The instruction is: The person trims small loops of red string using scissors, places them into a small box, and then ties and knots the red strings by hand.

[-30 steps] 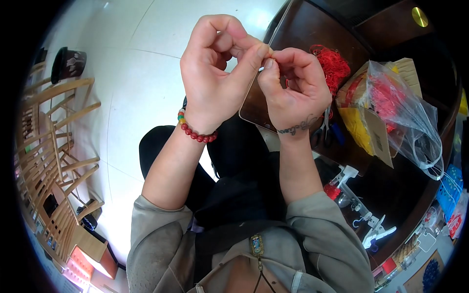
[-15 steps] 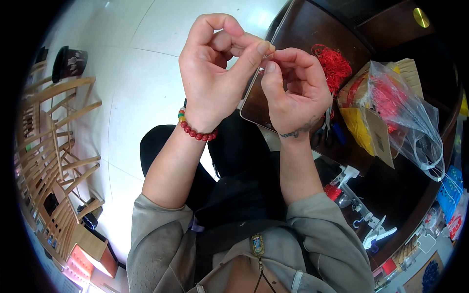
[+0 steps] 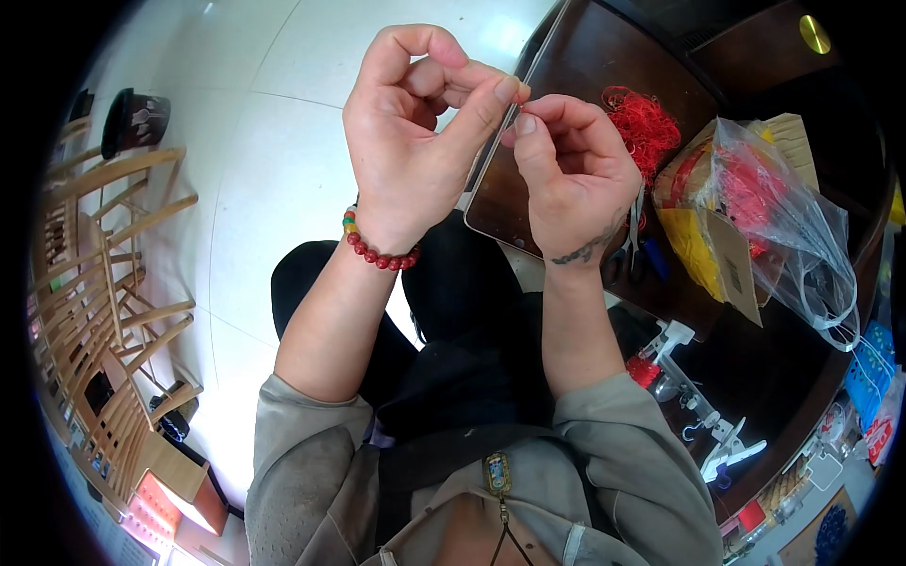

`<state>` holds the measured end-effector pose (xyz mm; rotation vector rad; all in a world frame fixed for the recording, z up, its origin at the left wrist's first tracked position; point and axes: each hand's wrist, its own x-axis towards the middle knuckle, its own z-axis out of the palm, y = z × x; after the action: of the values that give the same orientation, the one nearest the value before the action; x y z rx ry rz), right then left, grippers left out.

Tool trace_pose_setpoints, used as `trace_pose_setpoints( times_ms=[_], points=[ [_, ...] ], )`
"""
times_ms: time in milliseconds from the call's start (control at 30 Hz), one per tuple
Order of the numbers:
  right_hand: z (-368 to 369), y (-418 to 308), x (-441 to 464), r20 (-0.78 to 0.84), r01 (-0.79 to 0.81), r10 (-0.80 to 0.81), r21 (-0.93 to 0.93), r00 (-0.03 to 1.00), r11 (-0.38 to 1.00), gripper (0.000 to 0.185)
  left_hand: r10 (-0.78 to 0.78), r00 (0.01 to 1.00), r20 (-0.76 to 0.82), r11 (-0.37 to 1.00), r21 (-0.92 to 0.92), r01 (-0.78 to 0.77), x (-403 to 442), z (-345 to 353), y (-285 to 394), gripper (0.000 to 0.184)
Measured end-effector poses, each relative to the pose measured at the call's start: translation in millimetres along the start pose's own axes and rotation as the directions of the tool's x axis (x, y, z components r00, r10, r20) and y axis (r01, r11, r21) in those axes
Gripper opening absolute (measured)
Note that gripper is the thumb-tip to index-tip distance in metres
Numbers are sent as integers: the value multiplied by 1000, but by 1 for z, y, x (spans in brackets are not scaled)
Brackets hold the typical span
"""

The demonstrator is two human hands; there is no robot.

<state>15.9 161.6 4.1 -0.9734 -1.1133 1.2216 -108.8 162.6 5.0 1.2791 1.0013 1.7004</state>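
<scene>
My left hand (image 3: 415,141), with a red bead bracelet (image 3: 380,257) at the wrist, pinches thumb against index finger at the top centre. Its fingertips meet those of my right hand (image 3: 576,170), which is also closed in a pinch. What lies between the fingertips is too small to make out; a bit of reddish colour shows there. Both hands are raised above my lap, beside the edge of a dark table (image 3: 585,47). Just right of my right hand lies a tangle of red thread (image 3: 645,130).
Scissors (image 3: 630,247) and a blue-handled tool (image 3: 654,259) lie on the table. Further right are a clear plastic bag (image 3: 783,217) over a cardboard box (image 3: 731,264) and a white clamp-like device (image 3: 698,406). Wooden chairs (image 3: 113,292) line the left side.
My right hand has shifted slightly right and its thumb has moved back a little. The small white piece seen at its thumb earlier no longer shows. My left hand has barely moved.
</scene>
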Motion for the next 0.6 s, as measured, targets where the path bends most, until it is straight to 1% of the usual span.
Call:
trace_pose_setpoints(
  times_ms=[167,267,367,600],
  points=[
    [-2,3,1,12,-24,23,104,1000,994,8,7,1000,9,1000,11,-7,0,0,0,28],
    [-5,4,0,48,-105,97,208,994,972,8,14,1000,9,1000,14,-14,0,1,0,28],
    [-6,7,1,65,-139,126,258,990,956,10,26,1000,11,1000,7,-26,0,1,-1,27],
    [-7,9,1,111,-161,129,363,985,918,12,23,1000,20,999,39,-23,0,0,0,27]
  ],
)
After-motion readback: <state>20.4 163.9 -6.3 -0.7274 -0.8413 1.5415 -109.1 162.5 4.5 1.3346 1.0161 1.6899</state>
